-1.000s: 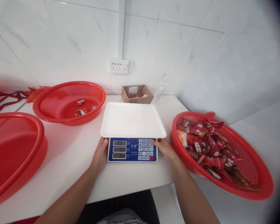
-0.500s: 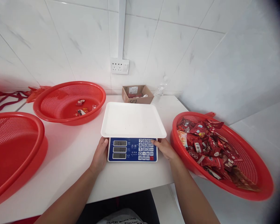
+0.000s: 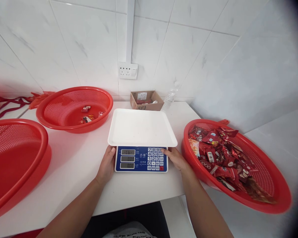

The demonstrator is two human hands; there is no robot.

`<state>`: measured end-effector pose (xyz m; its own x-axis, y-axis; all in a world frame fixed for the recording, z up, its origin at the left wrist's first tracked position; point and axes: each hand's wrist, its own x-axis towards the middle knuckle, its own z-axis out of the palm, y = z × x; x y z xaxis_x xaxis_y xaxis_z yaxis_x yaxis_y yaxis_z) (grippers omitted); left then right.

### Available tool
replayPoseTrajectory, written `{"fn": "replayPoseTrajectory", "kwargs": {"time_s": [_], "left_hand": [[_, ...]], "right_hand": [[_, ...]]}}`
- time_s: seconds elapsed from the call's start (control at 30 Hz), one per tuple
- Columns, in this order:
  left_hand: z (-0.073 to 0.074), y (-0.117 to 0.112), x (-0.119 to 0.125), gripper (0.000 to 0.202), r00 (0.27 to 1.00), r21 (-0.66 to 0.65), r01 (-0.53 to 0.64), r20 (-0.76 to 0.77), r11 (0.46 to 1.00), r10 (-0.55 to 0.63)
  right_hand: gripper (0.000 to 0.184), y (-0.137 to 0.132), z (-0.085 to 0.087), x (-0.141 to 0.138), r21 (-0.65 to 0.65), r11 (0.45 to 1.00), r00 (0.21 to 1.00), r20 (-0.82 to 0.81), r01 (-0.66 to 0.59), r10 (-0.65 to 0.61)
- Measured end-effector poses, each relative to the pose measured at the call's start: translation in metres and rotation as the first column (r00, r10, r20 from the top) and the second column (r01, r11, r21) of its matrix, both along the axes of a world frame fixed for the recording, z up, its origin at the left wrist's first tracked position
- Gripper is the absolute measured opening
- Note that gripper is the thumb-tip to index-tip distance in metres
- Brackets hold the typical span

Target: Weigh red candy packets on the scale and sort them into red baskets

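A digital weighing scale [image 3: 142, 159] stands on the white table in front of me, with a blue keypad panel and a bare white weighing pan [image 3: 142, 128]. The top display shows dashes with blurred characters; the lower two seem to read zeros. My left hand [image 3: 107, 164] grips the scale's left side, thumb at the panel's edge and fingers hidden beneath. On the opposite side my right hand [image 3: 175, 158] holds the scale, its thumb over the upper right keys and its other fingers mostly hidden.
On the right, a red basket [image 3: 283, 198] holds many wrapped snacks [image 3: 221, 158]. Another red basket [image 3: 47, 115] at back left contains several packets; a third [image 3: 43, 142] is cut off at left. Behind the scale are a cardboard box [image 3: 147, 100] and a clear bottle [image 3: 171, 96].
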<state>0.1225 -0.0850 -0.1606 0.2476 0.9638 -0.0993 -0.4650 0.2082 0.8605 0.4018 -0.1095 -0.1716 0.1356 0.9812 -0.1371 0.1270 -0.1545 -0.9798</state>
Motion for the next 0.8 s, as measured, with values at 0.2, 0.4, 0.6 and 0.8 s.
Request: {"fn": "replayPoseTrajectory", "kwargs": {"time_s": [0.2, 0.4, 0.6, 0.8], "left_hand": [[0.0, 0.0, 0.0, 0.039, 1.0, -0.009, -0.004, 0.002, 1.0, 0.004], [0.001, 0.0, 0.0, 0.04, 1.0, -0.004, -0.015, 0.0, 1.0, 0.015], [0.0, 0.0, 0.0, 0.039, 1.0, 0.002, -0.019, 0.01, 1.0, 0.019], [0.002, -0.001, 0.0, 0.038, 1.0, 0.005, -0.027, 0.009, 1.0, 0.027]], "right_hand": [[0.044, -0.001, 0.005, -0.001, -0.005, 1.0, 0.999, 0.029, -0.016, 0.016], [0.047, 0.0, -0.002, -0.004, 0.04, 0.998, 0.998, 0.043, 0.046, -0.048], [0.049, -0.007, -0.005, -0.007, 0.041, 0.998, 0.997, -0.061, 0.044, -0.042], [0.048, -0.019, -0.007, -0.02, 0.14, 0.985, 0.995, -0.04, 0.101, -0.097]]}}
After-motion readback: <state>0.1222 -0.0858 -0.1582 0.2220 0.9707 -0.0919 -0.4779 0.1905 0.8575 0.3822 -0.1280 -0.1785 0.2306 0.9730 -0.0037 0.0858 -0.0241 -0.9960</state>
